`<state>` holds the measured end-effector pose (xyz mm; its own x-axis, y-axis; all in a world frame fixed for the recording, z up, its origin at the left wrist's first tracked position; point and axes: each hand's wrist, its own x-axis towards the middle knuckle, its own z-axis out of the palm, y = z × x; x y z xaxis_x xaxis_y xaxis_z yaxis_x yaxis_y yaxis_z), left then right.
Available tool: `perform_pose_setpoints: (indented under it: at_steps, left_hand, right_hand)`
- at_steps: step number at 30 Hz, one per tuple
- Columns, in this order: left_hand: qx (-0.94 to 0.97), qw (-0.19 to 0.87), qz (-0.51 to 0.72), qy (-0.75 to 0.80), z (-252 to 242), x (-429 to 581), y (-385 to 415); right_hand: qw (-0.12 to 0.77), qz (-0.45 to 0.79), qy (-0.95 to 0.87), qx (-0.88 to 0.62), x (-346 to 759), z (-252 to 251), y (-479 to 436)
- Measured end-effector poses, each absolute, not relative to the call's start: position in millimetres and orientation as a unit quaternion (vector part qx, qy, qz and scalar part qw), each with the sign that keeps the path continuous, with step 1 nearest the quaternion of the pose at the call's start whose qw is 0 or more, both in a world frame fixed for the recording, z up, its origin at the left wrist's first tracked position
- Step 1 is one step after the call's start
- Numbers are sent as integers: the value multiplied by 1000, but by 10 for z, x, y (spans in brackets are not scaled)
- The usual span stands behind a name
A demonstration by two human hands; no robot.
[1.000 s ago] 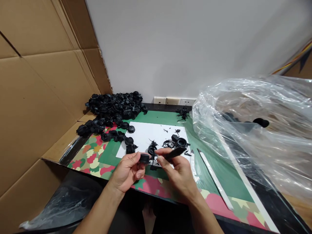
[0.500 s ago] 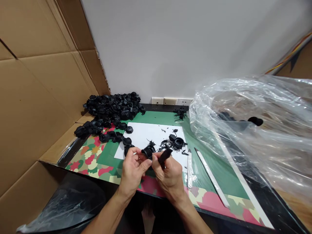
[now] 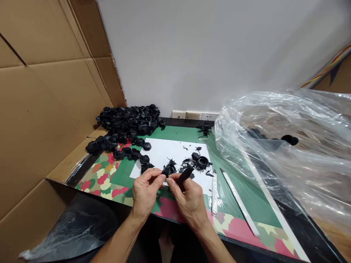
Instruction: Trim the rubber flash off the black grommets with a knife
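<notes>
My left hand pinches a small black ribbed rubber part between thumb and fingers, just above the near edge of the white sheet. My right hand is closed round a black stick-like tool, whose tip points up and right beside the rubber part. The two hands meet, fingertips touching, over the green cutting mat. Black rubber scraps and a round black part lie on the sheet just beyond the hands.
A big heap of black rubber parts fills the table's far left corner. A large clear plastic bag bulges on the right. Cardboard walls stand at the left. White strips lie right of the hands. A dark bag hangs below the table edge.
Both hands have drawn together and shifted slightly left; the rubber part has come up against the tool, and the tool now stands more upright in my right hand.
</notes>
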<state>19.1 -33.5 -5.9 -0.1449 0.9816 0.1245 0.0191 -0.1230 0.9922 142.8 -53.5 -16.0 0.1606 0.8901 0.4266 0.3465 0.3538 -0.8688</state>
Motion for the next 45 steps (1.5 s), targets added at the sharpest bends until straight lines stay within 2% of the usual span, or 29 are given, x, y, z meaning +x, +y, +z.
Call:
perform_pose_setpoints:
  at_steps: [8, 20, 26, 34, 41, 45]
  left_hand:
    - [402, 540, 551, 493, 74, 194, -316]
    - [298, 615, 534, 498, 78, 217, -327]
    - [250, 658, 525, 479, 73, 219, -300]
    - [245, 622, 573, 475, 60, 212, -265]
    - [302, 577, 574, 497, -21, 222, -296]
    - [421, 522, 571, 474, -21, 191, -308]
  right_hand:
    - [546, 377, -551, -506, 1475, -160, -503]
    - [567, 515, -435, -474, 1472, -168, -501]
    - [588, 525, -395, -471, 1465, -190, -492]
    - [601, 482, -387, -507, 1403, -227, -510]
    - [609, 522, -338, -492, 1372, -354, -477]
    - [621, 562, -288, -465, 1387, -303, -464]
